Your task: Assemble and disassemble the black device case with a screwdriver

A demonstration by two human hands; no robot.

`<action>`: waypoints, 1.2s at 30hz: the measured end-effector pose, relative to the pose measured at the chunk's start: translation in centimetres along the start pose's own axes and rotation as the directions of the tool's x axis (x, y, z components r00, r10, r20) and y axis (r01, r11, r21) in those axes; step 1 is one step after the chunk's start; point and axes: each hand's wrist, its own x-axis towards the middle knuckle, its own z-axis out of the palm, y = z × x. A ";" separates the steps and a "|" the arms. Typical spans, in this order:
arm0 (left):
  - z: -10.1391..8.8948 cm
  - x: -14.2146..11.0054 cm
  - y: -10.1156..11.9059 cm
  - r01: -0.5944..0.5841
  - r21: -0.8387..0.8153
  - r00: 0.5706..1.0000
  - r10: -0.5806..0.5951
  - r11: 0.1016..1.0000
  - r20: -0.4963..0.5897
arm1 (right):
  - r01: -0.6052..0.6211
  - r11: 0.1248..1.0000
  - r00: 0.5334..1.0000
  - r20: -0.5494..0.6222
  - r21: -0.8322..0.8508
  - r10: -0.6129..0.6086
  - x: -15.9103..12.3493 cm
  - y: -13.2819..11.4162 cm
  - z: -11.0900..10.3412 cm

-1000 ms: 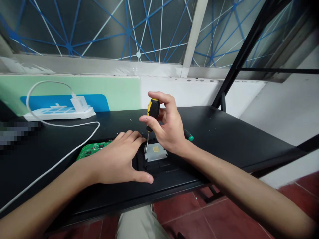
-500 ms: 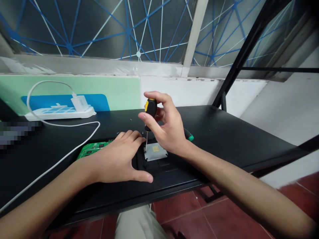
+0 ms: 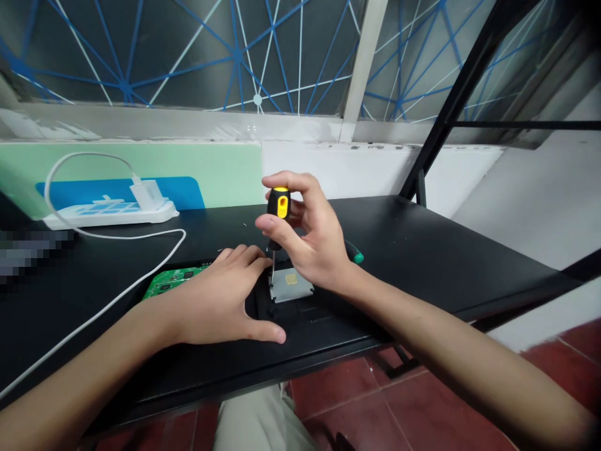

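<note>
My right hand (image 3: 310, 241) is closed around the black and yellow handle of a small screwdriver (image 3: 277, 216), held upright. Its thin shaft points down at the left corner of a grey metal plate (image 3: 292, 285) with a small yellow square on it. That plate sits in a black device (image 3: 300, 313) lying on the black table. My left hand (image 3: 220, 300) lies flat on the device's left part, fingers stretched out and thumb along the front. A green circuit board (image 3: 171, 282) shows just beyond the left hand.
A white power strip (image 3: 107, 213) with a plugged charger lies at the back left, and its white cable (image 3: 117, 297) runs across the black table (image 3: 446, 257) toward me. A green-tipped tool (image 3: 355, 255) peeks out behind my right wrist. Black frame bars rise at the right.
The screwdriver handle has turned in my right fingers, so the yellow patch faces me more, and it has shifted slightly left. My left hand has stayed put.
</note>
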 end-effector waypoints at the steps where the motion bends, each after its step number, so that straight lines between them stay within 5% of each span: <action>1: 0.0 0.0 0.0 0.001 0.004 1.000 -0.001 1.000 0.002 | 0.013 1.000 1.000 -0.013 -0.024 -0.013 0.1 0.0 0.0; 13: 0.1 0.1 -0.2 -0.010 0.013 1.000 0.010 1.000 -0.008 | -0.044 0.988 0.998 0.049 0.147 0.037 0.0 -0.5 0.0; 21: 0.1 0.0 -0.1 0.005 0.032 1.000 -0.005 0.999 0.003 | 0.031 0.998 0.998 -0.054 -0.052 -0.034 0.4 -0.6 0.0; 28: 0.2 -0.1 -0.3 -0.012 0.021 1.000 0.012 1.000 -0.003 | -0.031 0.993 0.999 -0.020 0.111 0.034 -0.1 -0.7 0.0; 36: 0.2 -0.1 -0.3 -0.030 -0.011 1.000 0.030 0.999 -0.004 | -0.043 0.996 0.997 -0.073 -0.075 0.038 0.2 -0.7 0.0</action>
